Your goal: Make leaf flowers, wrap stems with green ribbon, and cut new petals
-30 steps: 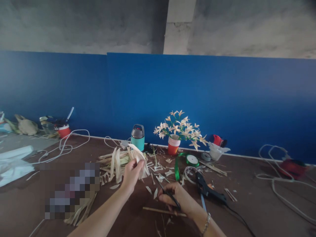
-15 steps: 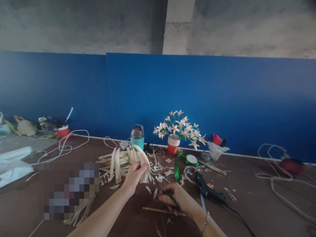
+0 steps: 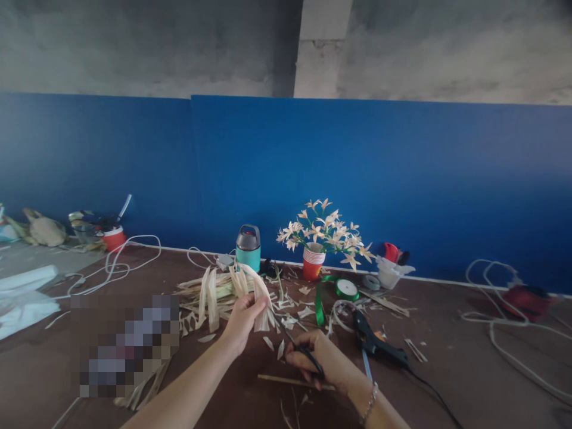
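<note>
My left hand (image 3: pixel 245 317) pinches a pale strip of dried husk (image 3: pixel 263 298) between thumb and fingers. The strip arches over the hand, and its lower end hangs down in narrow points. In my right hand (image 3: pixel 315 360) are black-handled scissors (image 3: pixel 308 356), with the blades directed up and left toward the strip's hanging end. Whether the blades touch the strip I cannot tell. Small pale cuttings (image 3: pixel 268 343) lie on the brown table under the hands. A thin stick (image 3: pixel 281 379) lies below the right hand, partly hidden by it.
More husk strips (image 3: pixel 210 298) lie behind my left hand. A glue gun (image 3: pixel 378 342) with a cord rests at right. Behind stand a teal container (image 3: pixel 248 253), pale flowers (image 3: pixel 328 229) in red cups (image 3: pixel 313 268), a green ribbon spool (image 3: pixel 347 290) and a white tub (image 3: pixel 389 274).
Almost nothing differs. Both hands keep their places, with the husk strip and the scissors held as before; the view has shifted very slightly.
</note>
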`<state>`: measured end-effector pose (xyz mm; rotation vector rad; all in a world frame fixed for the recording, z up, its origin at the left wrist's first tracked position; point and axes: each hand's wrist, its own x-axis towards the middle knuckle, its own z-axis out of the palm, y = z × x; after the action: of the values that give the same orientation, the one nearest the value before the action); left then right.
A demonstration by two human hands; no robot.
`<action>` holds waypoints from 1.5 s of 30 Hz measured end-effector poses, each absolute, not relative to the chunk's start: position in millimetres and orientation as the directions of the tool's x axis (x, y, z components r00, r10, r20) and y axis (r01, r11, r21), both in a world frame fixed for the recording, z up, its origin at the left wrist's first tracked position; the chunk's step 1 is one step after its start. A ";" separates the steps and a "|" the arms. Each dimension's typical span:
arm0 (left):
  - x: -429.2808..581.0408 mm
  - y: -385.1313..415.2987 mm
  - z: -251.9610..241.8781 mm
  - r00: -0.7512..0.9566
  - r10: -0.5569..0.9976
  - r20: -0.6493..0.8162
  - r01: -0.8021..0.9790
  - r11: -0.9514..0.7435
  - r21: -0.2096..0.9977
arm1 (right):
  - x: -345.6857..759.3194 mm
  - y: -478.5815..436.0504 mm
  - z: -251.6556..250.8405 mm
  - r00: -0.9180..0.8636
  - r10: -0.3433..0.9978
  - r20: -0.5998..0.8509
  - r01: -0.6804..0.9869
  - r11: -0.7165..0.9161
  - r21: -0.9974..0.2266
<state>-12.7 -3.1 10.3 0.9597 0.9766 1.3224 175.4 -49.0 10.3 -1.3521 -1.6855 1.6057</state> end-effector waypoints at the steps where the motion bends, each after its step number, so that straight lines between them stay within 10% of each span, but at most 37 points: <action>1: -12.8 -2.4 9.2 0.012 1.000 -0.022 -0.321 0.024 0.947 | 174.7 -49.8 12.6 -0.421 0.857 -0.298 0.343 -0.154 -0.927; 45: -6.3 -12.4 2.6 0.039 0.965 -0.257 -0.442 0.248 0.862 | 181.3 -53.9 15.3 -0.298 0.800 -0.521 0.480 -0.347 -0.806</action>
<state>-6.3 -12.4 2.6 0.6754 0.9959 1.2145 181.3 -53.9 15.3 -1.6686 -1.6054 1.6902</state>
